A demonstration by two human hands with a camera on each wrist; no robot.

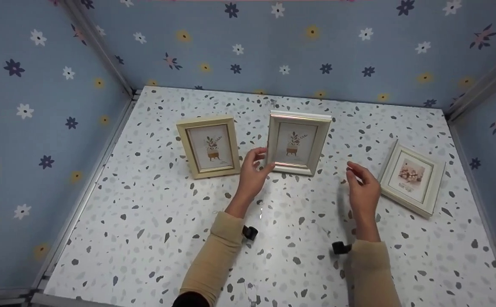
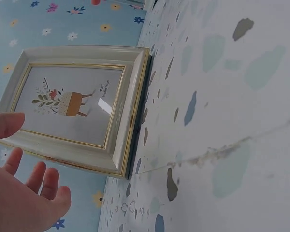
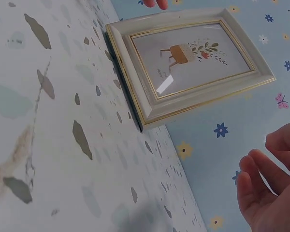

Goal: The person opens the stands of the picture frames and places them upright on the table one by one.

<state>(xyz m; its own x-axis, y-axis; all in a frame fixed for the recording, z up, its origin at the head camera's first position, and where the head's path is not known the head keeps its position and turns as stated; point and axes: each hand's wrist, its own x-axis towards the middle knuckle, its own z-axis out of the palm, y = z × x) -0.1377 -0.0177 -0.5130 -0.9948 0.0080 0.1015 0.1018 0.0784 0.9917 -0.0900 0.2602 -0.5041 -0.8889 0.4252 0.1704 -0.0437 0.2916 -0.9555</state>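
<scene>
The left hand [image 1: 253, 175] has its fingers apart, the middle picture frame [image 1: 294, 145] standing just right of them, contact unclear. The right hand [image 1: 364, 194] curves its fingers loosely, another frame [image 1: 412, 175] to their right.

three picture frames: one left frame [image 1: 208, 146], one middle frame [image 1: 298, 143], one right frame [image 1: 412, 178]. two of them show a plant print [image 1: 213, 149], one a blossom print [image 1: 410, 173]. two grips: one left grip [image 1: 253, 174], one right grip [image 1: 364, 192]. two tan sleeves [image 1: 214, 256]. two small black wrist devices [image 1: 251, 233]. one speckled desk [image 1: 145, 226]. three flowered walls [image 1: 260, 32]: left, right and far.
</scene>
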